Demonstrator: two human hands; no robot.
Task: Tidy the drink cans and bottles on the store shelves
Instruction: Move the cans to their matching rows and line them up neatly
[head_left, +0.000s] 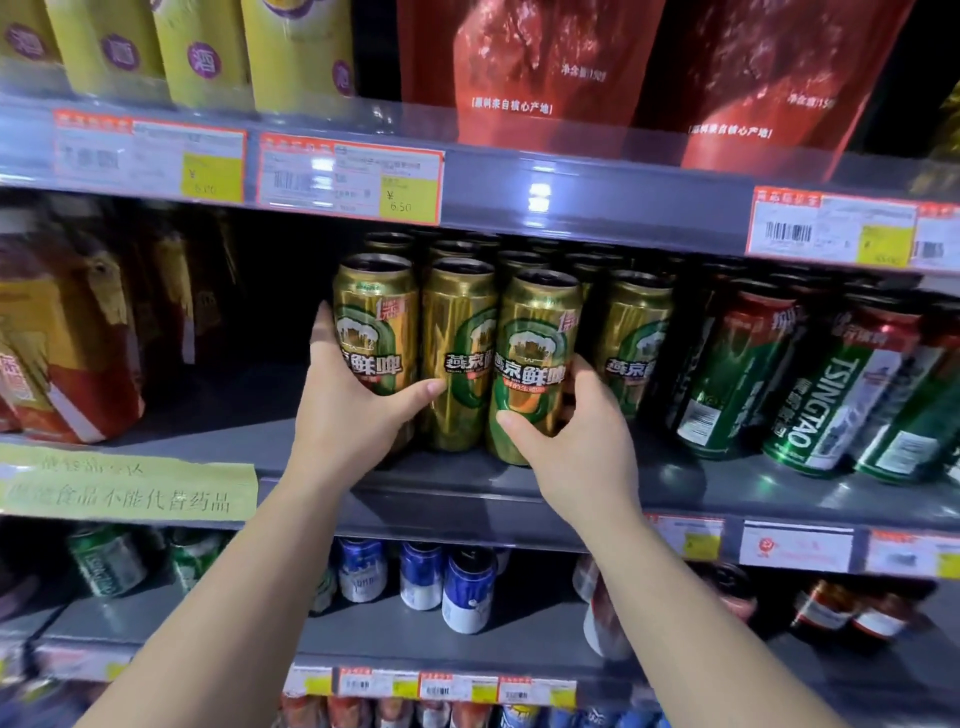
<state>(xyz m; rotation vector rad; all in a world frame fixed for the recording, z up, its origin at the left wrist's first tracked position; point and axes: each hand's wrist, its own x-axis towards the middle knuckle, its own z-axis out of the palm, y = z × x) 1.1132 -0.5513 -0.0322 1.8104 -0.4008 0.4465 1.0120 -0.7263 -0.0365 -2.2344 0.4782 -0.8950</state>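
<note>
Several tall gold beer cans stand in rows at the front of the middle shelf. My left hand wraps the leftmost front can, thumb reaching across to the second can. My right hand grips the third front can low on its body, thumb in front and fingers behind it. A fourth gold can stands just right of my right hand. All the cans are upright, and more of them stand behind in the dark.
Red and green Tsingtao cans fill the shelf to the right. Orange-red packs stand at the left. Blue and white cans sit on the shelf below. Yellow cartons and red bags are on the shelf above.
</note>
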